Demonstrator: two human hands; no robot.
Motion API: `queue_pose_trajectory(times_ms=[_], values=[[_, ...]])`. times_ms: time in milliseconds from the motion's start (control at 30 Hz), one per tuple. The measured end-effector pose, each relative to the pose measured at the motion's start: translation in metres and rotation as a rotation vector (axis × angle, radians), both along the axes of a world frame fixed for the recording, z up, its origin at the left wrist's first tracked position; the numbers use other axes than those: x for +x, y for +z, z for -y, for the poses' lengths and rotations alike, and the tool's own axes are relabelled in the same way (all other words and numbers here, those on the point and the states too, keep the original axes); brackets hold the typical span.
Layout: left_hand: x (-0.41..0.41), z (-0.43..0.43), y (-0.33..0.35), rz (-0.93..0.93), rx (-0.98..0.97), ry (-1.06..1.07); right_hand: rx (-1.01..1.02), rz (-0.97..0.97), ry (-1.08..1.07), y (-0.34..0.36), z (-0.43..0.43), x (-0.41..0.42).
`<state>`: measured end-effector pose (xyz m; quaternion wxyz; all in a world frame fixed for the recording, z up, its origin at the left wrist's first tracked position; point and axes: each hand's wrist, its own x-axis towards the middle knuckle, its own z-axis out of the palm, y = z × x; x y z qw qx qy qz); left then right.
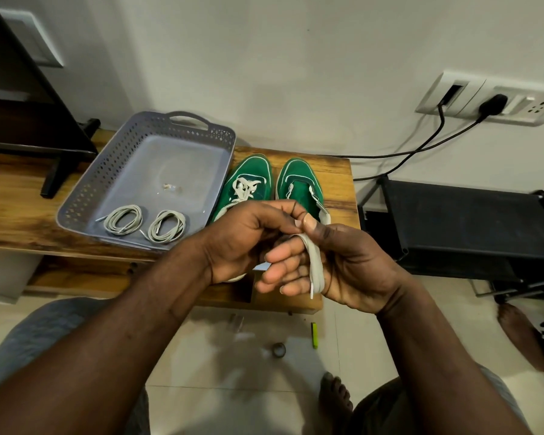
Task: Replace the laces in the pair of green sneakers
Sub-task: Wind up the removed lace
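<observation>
Both hands, left hand (248, 237) and right hand (336, 265), pinch a flat grey lace (314, 268), hiding the green suede sneakers' (299, 180) heels.

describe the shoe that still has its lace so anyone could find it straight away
On the wooden bench, beside the grey basket, stand two green sneakers. It is the left sneaker, next to the basket. White lace crosses its front, while the right sneaker shows bare eyelets.

Soft, dim indoor light falls from above me, my arms cast faint shadows on the floor tiles (233, 381), and the wide lens seemingly bends the edges.
</observation>
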<state>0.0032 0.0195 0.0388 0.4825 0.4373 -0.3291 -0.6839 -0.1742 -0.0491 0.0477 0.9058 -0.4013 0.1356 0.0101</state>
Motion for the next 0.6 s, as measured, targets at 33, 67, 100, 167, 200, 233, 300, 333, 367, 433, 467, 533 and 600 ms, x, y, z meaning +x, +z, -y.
queue_pose_trajectory(times_ms=[33,67,100,167,200,233,300,333,367,433,467,533,600], values=[[-0.0008,0.0002,0.0001,-0.038,0.008,-0.005,-0.015,-0.001,-0.014,0.0005,-0.001,-0.0004],[-0.0018,0.0005,0.0002,-0.068,0.014,-0.012,-0.03,-0.005,-0.031,0.0012,-0.0017,-0.001],[-0.0022,0.0009,0.0,-0.084,0.019,-0.012,-0.047,-0.013,-0.053,0.0018,-0.0018,-0.0019],[-0.0021,0.0015,-0.001,-0.069,0.018,0.005,-0.083,-0.039,-0.112,0.0027,-0.0011,-0.0037],[-0.0017,0.0016,-0.0015,-0.055,0.011,0.017,-0.097,-0.052,-0.138,0.0032,-0.0009,-0.0042],[-0.0012,0.0016,-0.0023,-0.047,0.002,0.026,-0.108,-0.06,-0.157,0.0035,-0.0007,-0.0045],[-0.0009,0.0012,-0.0035,-0.038,-0.018,0.031,-0.129,-0.064,-0.181,0.0042,-0.0011,-0.0043],[-0.0013,0.0013,-0.0042,-0.025,-0.025,0.034,-0.138,-0.068,-0.199,0.0039,-0.0007,-0.0041],[-0.0022,0.0014,-0.0042,-0.014,-0.031,0.035,-0.141,-0.072,-0.219,0.0035,-0.0002,-0.0037],[-0.0038,0.001,-0.0025,-0.022,-0.042,0.032,-0.129,-0.063,-0.25,0.0015,0.0003,-0.002],[-0.0043,0.001,-0.0011,-0.033,-0.047,0.035,-0.121,-0.047,-0.26,-0.0001,0.0005,-0.0014],[-0.0034,0.0008,0.0011,-0.035,-0.05,0.048,-0.113,-0.005,-0.264,-0.0026,-0.0004,0.0],[-0.0013,0.0006,0.0011,-0.004,-0.029,0.038,-0.11,0.015,-0.27,-0.0037,-0.0018,0.001]])
